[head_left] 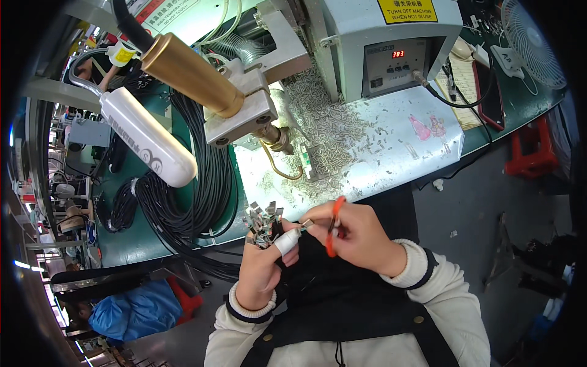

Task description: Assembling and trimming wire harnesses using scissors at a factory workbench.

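Stretching across the space before the person: a green bench (119,248). On it, a pale sheet (391,183) running to the right. Behind that sheet, a grey control box (354,49), red display lit. On the left side, a thick black cable bundle (205,183), looped. Above the cables, from where I stand, a white tube-shaped lamp (150,137); next to it a brass-coloured cylinder (189,73), slanting, held in a metal bracket. White fan (532,43), far right corner.

2 bare hands near the bench's front edge. Right hand (364,235): fingers curled around an orange-handled tool (334,229); tool's type, cannot tell. Left hand (260,263): fingers closed on a bunch of metal connectors (262,225), ends fanned upward; 1 digit wrapped in white tape (287,241). Between the hands, 1 separate connector (307,224), just beside the right fingertips; whether they pinch it, cannot tell. Smallest: silvery metal bits (324,116), heaped thickly on the sheet, sparser rightward.
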